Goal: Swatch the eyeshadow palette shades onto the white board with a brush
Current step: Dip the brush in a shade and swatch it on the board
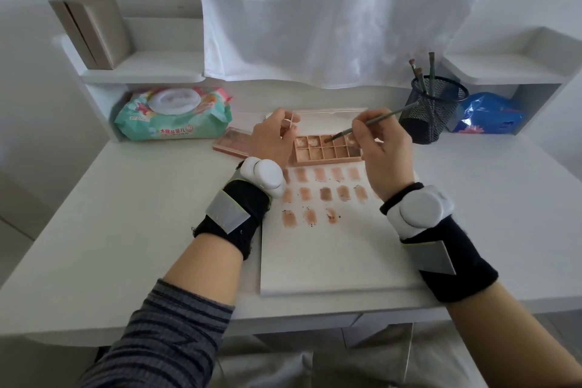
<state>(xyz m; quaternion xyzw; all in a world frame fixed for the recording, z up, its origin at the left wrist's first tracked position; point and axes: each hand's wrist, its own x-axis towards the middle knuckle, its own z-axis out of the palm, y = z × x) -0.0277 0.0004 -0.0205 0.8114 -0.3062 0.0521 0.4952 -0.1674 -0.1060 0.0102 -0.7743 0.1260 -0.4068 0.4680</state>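
The brush (368, 124) is pinched in the right hand (382, 151), tip down-left in a palette (327, 149) pan, the lid held by the left hand (272, 137), the board (330, 249) lying nearer.

Far left on the desk: wet-wipes pack (172, 115) carries red Chinese characters on its near face, partly legible as "木槿…婴儿". Smaller print beside them too blurred to read.
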